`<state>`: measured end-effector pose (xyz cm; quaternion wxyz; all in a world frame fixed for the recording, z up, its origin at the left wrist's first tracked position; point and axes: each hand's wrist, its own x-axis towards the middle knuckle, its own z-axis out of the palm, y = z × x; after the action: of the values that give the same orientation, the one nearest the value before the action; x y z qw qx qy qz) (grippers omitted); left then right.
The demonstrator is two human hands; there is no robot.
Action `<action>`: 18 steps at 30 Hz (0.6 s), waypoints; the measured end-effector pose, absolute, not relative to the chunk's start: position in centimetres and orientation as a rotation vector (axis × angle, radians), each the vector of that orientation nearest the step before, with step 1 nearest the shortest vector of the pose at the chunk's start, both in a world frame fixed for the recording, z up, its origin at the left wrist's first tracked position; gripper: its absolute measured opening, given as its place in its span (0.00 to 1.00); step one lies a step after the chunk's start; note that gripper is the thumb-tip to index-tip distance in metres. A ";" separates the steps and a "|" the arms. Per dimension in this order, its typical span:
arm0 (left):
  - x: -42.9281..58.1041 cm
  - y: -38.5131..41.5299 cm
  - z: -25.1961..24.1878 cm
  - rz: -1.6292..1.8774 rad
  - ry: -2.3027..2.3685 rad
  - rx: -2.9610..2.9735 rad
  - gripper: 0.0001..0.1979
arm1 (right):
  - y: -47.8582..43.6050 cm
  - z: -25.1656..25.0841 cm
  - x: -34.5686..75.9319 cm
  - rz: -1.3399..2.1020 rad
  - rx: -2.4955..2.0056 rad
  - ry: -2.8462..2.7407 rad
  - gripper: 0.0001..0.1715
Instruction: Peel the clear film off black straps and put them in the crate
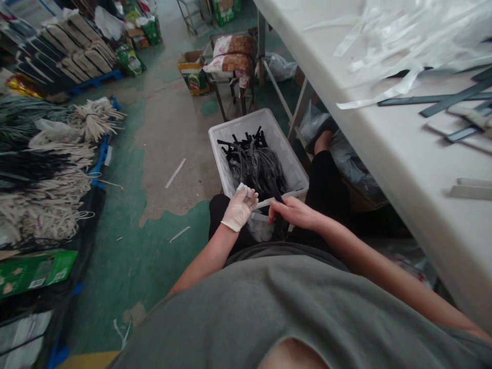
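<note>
My left hand, in a thin whitish glove, is closed at the near left rim of a white plastic bin. A whitish bit shows at its fingertips; I cannot make out whether it is glove or something held. My bare right hand is closed around a black strip at the bin's near rim. Inside the bin lies a heap of black strips, some in a clear wrapping. Below the hands, between the legs, hangs a clear plastic bag.
A white table on the right bears clear plastic strips and dark strips. Behind the bin stands a stool with a patterned cushion, beside a cardboard box. Bundled cords lie on pallets at left.
</note>
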<state>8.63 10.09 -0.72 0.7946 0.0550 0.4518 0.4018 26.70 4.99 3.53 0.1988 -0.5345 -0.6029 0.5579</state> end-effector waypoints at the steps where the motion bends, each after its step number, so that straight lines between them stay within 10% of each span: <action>1: 8.8 10.3 -0.7 0.883 0.968 0.100 0.05 | 4.4 3.2 26.3 1.622 -1.458 -1.697 0.34; 18: 10.0 8.9 -1.6 0.800 0.914 0.226 0.05 | 4.7 0.1 23.6 2.000 -1.306 -1.476 0.37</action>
<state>10.01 8.91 -1.63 0.8151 0.1059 0.4287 0.3750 23.63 4.68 0.09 0.1661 -0.4588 -0.5183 0.7023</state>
